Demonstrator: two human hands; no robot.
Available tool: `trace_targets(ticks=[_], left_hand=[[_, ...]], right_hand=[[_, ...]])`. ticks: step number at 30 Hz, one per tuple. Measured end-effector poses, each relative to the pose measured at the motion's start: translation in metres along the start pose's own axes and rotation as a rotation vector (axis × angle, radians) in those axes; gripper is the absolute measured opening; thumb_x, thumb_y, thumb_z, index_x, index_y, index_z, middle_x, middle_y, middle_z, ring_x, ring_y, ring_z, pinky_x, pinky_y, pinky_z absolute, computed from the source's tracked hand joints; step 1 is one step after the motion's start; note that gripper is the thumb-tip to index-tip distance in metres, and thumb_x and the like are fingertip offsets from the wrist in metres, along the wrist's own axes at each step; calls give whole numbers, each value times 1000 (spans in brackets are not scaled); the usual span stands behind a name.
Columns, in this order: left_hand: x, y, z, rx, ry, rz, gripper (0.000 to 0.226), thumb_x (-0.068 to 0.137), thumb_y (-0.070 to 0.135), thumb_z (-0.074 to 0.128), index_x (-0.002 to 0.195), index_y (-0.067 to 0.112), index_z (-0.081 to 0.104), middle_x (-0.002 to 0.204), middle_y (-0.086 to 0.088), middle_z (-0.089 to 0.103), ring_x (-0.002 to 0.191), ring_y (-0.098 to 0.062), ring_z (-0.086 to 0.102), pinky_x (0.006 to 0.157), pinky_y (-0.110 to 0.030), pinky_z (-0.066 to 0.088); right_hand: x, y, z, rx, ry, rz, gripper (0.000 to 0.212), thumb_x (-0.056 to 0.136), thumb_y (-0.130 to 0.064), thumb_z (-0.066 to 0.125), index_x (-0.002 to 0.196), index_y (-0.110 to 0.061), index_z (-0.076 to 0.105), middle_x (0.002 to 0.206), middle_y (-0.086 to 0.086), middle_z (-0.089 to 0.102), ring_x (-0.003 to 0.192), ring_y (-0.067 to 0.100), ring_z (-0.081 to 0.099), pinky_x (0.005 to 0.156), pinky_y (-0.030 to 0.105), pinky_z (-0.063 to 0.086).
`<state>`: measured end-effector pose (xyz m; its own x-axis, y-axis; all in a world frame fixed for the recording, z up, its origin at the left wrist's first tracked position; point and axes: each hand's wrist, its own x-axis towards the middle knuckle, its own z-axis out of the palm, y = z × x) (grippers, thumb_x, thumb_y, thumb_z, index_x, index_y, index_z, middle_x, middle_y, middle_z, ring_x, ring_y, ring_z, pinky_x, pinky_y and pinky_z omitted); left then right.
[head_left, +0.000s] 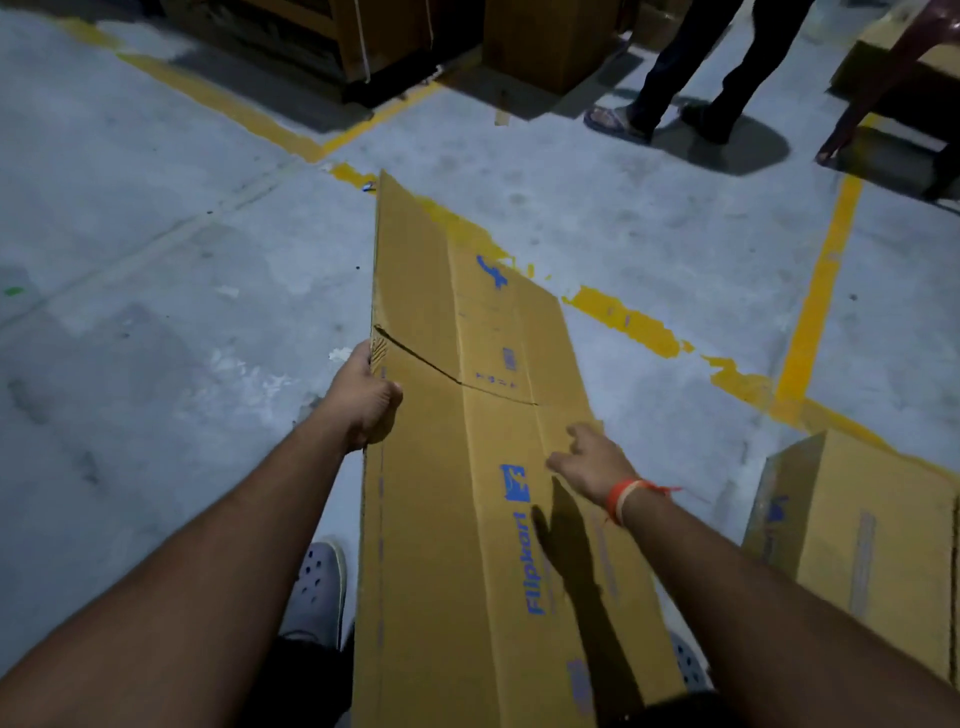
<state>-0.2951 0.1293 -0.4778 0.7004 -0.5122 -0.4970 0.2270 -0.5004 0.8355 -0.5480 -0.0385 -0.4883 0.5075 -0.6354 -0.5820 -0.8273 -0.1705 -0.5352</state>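
Observation:
A flattened brown cardboard box (457, 467) with blue print stretches away from me over the grey floor, its far end pointing up the frame. My left hand (366, 397) grips its left edge near a slit between two flaps. Over the box's right side hovers my right hand (589, 460), fingers loosely spread near the surface; an orange thread band circles that wrist. Whether the right fingertips touch the cardboard is unclear.
An assembled cardboard box (862, 551) stands at the right. Another person's legs (696, 73) stand at the back right near stacked cartons (545, 36) and a pallet. Yellow floor lines (815, 306) cross the concrete. My grey clogs (317, 587) show beneath the box.

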Motion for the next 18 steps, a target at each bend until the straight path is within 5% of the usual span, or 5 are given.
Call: trace_targets(ticks=[3,6,13,16,18], left_hand=[[27,-27,4,223,112,-4,43,91,-6,46,118,26,50,92,-15,60,71,-33,59,62,-43,56],[47,-65,10,391,143,-30,47,93,0,50,133,22,39,101,-10,60,93,-34,62,82,-51,58],[73,-126,47,531,107,139,108,87,-10,56,159,35,-10,109,-9,59,84,-28,63,73,-44,54],[83,-141,51,684,117,154,114,84,-14,55,160,38,-12,125,-19,53,87,-27,59,72,-40,51],[87,-148,50,714,131,144,114,84,-15,55,160,41,-8,129,-23,50,80,-22,56,69,-37,48]], right_hand=[[49,45,2,61,48,181,69,89,-28,69,149,-8,41,147,19,49,131,36,50,105,39,44],[89,84,10,192,47,333,71,90,-28,70,150,-6,40,146,19,47,126,39,50,96,47,51],[168,129,38,238,61,335,79,84,-35,77,150,-13,39,148,21,47,130,39,50,108,50,44],[185,138,53,278,38,353,80,90,-32,74,154,-11,33,155,17,41,136,37,45,106,42,39],[197,149,63,310,6,367,82,90,-33,74,155,-11,29,155,14,41,120,33,54,93,37,44]])
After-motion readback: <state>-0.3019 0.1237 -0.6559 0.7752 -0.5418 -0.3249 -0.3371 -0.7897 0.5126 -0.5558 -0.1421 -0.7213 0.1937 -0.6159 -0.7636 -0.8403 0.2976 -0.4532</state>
